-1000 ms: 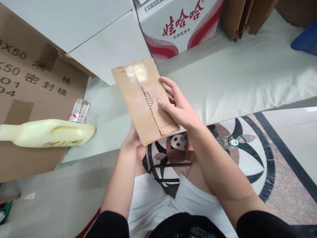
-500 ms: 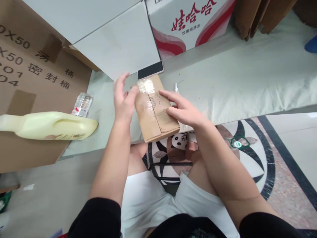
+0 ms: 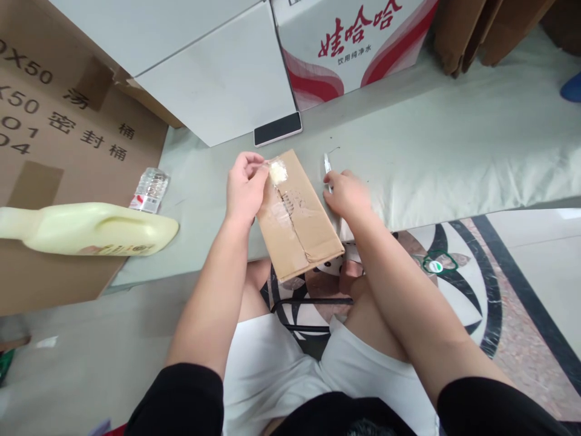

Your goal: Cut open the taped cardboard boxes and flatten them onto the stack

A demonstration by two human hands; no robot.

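A flat brown cardboard box [image 3: 313, 218] lies on the cloth-covered surface, its near end jutting past the edge above my lap. Clear tape runs over its middle seam, with a pale patch at the far end. My left hand [image 3: 245, 191] is closed on the box's far left corner, thumb on top by the tape. To the right of the box, my right hand [image 3: 348, 197] has its fingers closed around a slim white pen-like tool [image 3: 327, 162]. The tool's far end sticks out beyond the fingers; its exact kind is unclear.
A phone [image 3: 278, 129] lies beyond the box, against a white box [image 3: 227, 85]. Further right stands a red-and-white water carton [image 3: 354, 54]. On the left are a pale yellow jug [image 3: 104, 229], a clear plastic bottle [image 3: 152, 189] and a large brown carton [image 3: 40, 145].
My right hand has left the box top and moved right to the slim tool, closing on it. My left hand has come down onto the box corner. The box has shifted slightly nearer me.
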